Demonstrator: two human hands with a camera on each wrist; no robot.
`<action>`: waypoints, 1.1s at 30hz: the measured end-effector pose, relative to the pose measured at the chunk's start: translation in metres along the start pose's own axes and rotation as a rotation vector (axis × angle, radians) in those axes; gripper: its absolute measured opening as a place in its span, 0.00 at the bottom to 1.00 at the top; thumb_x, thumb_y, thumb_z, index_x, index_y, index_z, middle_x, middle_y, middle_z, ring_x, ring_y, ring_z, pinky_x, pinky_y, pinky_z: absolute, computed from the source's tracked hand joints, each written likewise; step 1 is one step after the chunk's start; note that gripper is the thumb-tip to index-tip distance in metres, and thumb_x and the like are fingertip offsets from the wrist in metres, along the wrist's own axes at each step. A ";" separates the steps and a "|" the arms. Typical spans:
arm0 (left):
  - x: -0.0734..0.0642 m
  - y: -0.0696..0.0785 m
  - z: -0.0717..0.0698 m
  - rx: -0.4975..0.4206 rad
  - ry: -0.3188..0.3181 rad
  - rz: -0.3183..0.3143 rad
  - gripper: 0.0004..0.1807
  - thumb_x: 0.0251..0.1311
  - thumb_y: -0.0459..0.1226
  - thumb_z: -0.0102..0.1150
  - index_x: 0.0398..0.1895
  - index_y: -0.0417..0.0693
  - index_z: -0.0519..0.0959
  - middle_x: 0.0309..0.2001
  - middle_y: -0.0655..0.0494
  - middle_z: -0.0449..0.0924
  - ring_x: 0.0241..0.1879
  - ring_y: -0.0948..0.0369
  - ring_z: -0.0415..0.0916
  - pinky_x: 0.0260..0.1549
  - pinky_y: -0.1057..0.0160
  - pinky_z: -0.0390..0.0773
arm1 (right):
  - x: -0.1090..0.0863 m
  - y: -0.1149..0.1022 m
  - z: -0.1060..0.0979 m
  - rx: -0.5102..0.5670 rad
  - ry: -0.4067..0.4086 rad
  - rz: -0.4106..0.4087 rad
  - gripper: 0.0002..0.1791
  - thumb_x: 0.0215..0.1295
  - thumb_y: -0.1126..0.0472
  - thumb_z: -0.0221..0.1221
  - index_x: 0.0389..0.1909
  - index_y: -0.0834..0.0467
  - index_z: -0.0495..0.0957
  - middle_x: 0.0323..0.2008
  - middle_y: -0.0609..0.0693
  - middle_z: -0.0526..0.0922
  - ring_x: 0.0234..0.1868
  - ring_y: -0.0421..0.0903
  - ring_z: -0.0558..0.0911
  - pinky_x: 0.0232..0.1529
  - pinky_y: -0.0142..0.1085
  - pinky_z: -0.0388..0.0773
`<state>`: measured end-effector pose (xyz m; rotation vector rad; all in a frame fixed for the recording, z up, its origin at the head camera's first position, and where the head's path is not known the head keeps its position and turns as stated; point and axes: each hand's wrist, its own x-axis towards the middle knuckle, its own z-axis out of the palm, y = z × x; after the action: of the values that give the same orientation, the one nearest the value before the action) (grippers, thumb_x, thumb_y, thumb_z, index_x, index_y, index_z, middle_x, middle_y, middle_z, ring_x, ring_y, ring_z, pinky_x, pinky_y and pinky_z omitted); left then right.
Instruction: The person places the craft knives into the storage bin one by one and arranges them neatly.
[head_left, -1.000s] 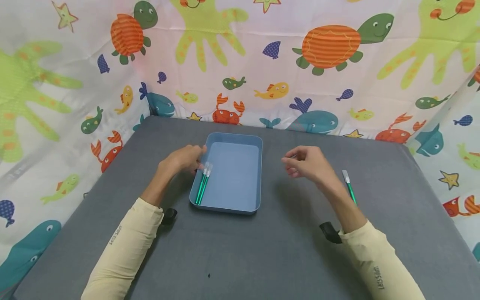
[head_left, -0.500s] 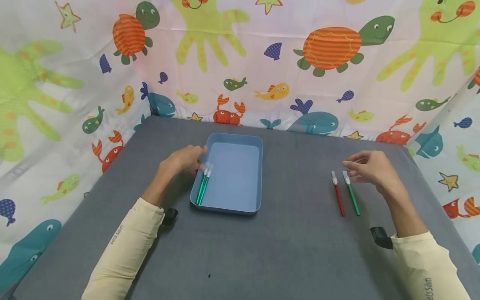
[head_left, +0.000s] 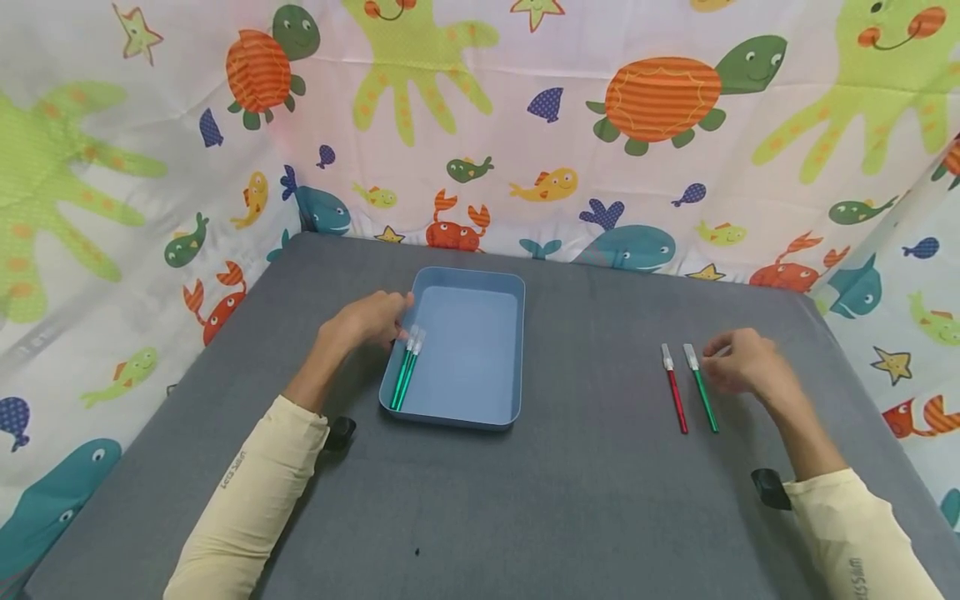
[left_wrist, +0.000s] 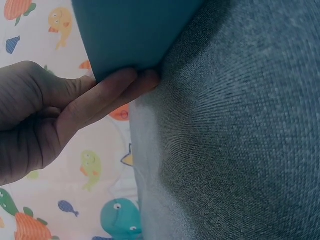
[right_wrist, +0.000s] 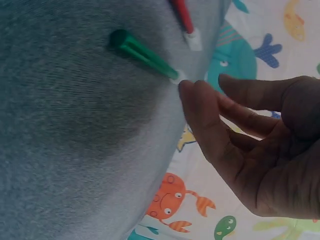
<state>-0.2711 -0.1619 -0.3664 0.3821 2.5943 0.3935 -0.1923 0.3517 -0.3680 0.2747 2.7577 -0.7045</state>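
My left hand [head_left: 367, 321] grips the left wall of a shallow blue tray [head_left: 520, 350], thumb at the rim and fingers against the outside, as the left wrist view shows. Inside the tray, along its left side, lie two slim green pen-like tools [head_left: 405, 379] with clear caps. My right hand [head_left: 746, 362] hovers just right of another green pen-like tool [head_left: 703, 392] on the table. In the right wrist view its thumb and fingers are apart, with the fingertips [right_wrist: 186, 90] right at the tool's capped end. A matching red pen-like tool [head_left: 676, 396] lies parallel to its left.
A grey cloth covers the table [head_left: 585, 500]. Behind and along the sides hangs a white curtain [head_left: 495, 133] printed with sea animals. A small dark speck [head_left: 417, 552] marks the cloth near the front.
My right hand has moved right, from beside the tray to the loose tools, then lowered beside the green one. The red tool has come into view. My left hand stays on the tray.
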 end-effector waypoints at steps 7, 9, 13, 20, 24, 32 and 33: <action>0.000 0.000 0.001 -0.008 0.009 0.015 0.38 0.75 0.34 0.59 0.83 0.40 0.55 0.54 0.41 0.81 0.45 0.53 0.81 0.53 0.52 0.78 | -0.003 -0.001 0.011 -0.093 0.021 -0.005 0.14 0.69 0.65 0.64 0.45 0.74 0.80 0.31 0.63 0.84 0.30 0.50 0.84 0.28 0.39 0.79; 0.000 0.000 0.001 -0.013 0.011 0.013 0.38 0.74 0.34 0.59 0.83 0.41 0.55 0.54 0.41 0.82 0.45 0.53 0.82 0.54 0.51 0.79 | -0.004 -0.002 0.013 -0.104 0.027 0.006 0.14 0.67 0.64 0.66 0.42 0.73 0.81 0.30 0.61 0.83 0.29 0.49 0.83 0.27 0.39 0.78; -0.001 0.000 0.001 -0.030 0.002 0.002 0.38 0.75 0.34 0.59 0.83 0.41 0.54 0.54 0.41 0.82 0.45 0.53 0.82 0.58 0.49 0.78 | -0.004 -0.006 0.016 -0.148 0.030 0.022 0.12 0.64 0.63 0.69 0.35 0.70 0.82 0.27 0.58 0.80 0.27 0.48 0.79 0.27 0.39 0.73; 0.000 -0.001 0.000 -0.036 -0.003 -0.006 0.37 0.76 0.35 0.57 0.83 0.40 0.55 0.55 0.40 0.82 0.46 0.52 0.82 0.61 0.47 0.78 | -0.001 -0.008 0.021 -0.223 0.022 0.008 0.12 0.64 0.64 0.68 0.22 0.61 0.79 0.17 0.49 0.74 0.23 0.46 0.76 0.29 0.43 0.68; 0.001 0.001 0.000 -0.020 -0.006 -0.003 0.38 0.75 0.35 0.58 0.83 0.40 0.55 0.55 0.40 0.82 0.46 0.52 0.83 0.58 0.49 0.79 | -0.001 -0.007 0.019 -0.228 0.004 0.020 0.11 0.64 0.64 0.67 0.24 0.61 0.79 0.17 0.51 0.77 0.22 0.46 0.79 0.30 0.45 0.70; 0.002 0.002 0.000 -0.006 -0.008 -0.005 0.39 0.75 0.34 0.59 0.83 0.41 0.54 0.55 0.40 0.81 0.46 0.52 0.82 0.54 0.52 0.78 | -0.004 -0.005 0.016 -0.212 0.015 -0.006 0.14 0.64 0.65 0.65 0.18 0.57 0.75 0.16 0.47 0.74 0.21 0.44 0.76 0.27 0.42 0.66; 0.001 0.002 0.000 -0.010 -0.009 -0.007 0.38 0.75 0.34 0.58 0.83 0.41 0.54 0.55 0.40 0.81 0.46 0.52 0.81 0.53 0.52 0.78 | -0.004 -0.006 0.016 -0.209 0.022 -0.014 0.16 0.63 0.65 0.63 0.16 0.56 0.74 0.14 0.46 0.72 0.21 0.44 0.76 0.26 0.42 0.65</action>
<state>-0.2718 -0.1600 -0.3661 0.3706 2.5829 0.4013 -0.1864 0.3384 -0.3775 0.2197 2.8269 -0.4136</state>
